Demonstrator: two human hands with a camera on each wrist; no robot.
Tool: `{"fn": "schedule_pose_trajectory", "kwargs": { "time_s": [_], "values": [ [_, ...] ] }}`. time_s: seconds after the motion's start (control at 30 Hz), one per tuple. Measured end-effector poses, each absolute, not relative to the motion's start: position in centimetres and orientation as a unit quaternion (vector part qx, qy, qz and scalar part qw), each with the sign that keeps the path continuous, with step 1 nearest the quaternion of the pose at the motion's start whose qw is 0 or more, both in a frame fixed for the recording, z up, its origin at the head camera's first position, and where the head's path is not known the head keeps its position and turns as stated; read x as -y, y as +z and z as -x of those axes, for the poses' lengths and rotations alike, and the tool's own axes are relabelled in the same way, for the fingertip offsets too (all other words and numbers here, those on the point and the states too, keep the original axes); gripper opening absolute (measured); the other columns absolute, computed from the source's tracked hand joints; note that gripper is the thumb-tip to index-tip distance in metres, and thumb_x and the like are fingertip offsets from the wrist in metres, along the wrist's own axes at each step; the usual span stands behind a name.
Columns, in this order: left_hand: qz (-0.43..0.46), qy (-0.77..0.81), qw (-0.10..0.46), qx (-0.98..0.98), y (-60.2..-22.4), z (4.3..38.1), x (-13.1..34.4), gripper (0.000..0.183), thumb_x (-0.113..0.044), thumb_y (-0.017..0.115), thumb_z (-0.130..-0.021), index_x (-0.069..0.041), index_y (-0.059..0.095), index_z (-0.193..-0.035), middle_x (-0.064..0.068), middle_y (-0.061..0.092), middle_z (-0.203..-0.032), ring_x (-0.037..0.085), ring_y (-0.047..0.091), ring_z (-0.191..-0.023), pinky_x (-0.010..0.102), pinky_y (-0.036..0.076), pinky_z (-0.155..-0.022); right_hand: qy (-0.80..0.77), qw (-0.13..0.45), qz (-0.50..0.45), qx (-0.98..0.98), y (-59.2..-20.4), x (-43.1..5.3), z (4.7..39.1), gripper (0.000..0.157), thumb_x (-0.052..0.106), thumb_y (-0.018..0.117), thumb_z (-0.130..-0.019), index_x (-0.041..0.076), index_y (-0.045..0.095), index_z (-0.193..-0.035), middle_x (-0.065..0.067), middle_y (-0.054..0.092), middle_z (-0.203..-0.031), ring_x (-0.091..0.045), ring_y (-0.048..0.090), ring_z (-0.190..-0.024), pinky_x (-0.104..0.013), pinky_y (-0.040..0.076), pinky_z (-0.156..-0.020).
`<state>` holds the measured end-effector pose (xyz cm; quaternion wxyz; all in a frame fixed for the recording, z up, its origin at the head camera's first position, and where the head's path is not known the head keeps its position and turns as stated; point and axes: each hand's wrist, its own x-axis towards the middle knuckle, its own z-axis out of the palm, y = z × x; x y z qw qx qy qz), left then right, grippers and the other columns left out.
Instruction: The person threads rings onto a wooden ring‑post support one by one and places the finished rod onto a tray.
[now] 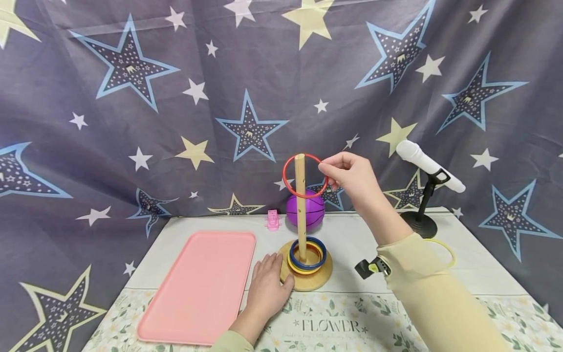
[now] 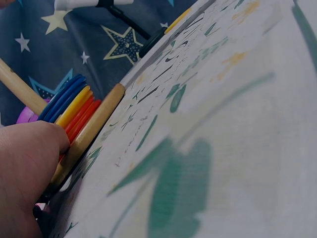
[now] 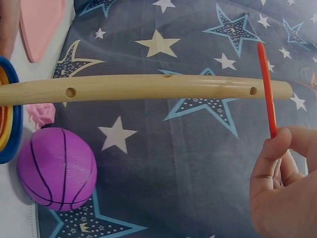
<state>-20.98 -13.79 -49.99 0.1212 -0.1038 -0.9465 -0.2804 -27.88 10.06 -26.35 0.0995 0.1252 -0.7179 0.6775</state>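
A wooden post (image 1: 301, 215) rises from a round wooden base (image 1: 323, 279). Near its top, my right hand (image 1: 352, 176) pinches a thin red ring (image 3: 267, 94) by its right side, between thumb and index finger. The ring appears to encircle the post close to the tip. Around the post's foot lie stacked rings: blue rings (image 2: 63, 99) on top, a yellow ring (image 2: 74, 105) below, then red ones (image 2: 88, 119). My left hand (image 1: 268, 288) rests against the left of the base, fingers extended, thumb at its front edge. In the left wrist view its fingertips are hidden.
Left of the base lies a pink tray (image 1: 202, 288). Behind the post sit a purple ball (image 1: 314, 217) and a small pink toy (image 1: 273, 220). At the right stand a white microphone (image 1: 431, 166) on a black stand (image 1: 420, 222) and a yellow ring (image 1: 450, 252).
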Motion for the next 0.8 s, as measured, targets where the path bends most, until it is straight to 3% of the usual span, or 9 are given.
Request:
{"fn": "schedule_pose_trajectory", "kwargs": {
  "time_s": [0.4, 0.8],
  "values": [
    [0.103, -0.277, 0.117, 0.948, -50.1, 21.0, 13.9, 0.066, -0.028, 0.07, -0.102, 0.009, 0.056, -0.154, 0.031, 0.052, -0.161, 0.049, 0.041, -0.155, 0.066, 0.023, -0.131, 0.663, 0.084, -0.096, 0.737, -28.6, -10.0, 28.5, 0.019, 0.016, 0.081, -0.102, 0.0, 0.076, -0.111, -0.007, 0.073, -0.09, -0.015, 0.063, -0.066, -0.027, 0.06, -0.065],
    [0.101, -0.278, 0.115, 0.948, -50.1, 21.0, 13.8, 0.066, -0.028, 0.068, -0.102, 0.01, 0.056, -0.154, 0.031, 0.052, -0.161, 0.049, 0.041, -0.156, 0.066, 0.022, -0.132, 0.668, 0.051, -0.072, 0.739, -31.8, -10.1, 28.8, 0.02, 0.015, 0.081, -0.102, -0.002, 0.076, -0.112, -0.003, 0.07, -0.084, -0.012, 0.06, -0.066, -0.024, 0.057, -0.064]
  ]
}}
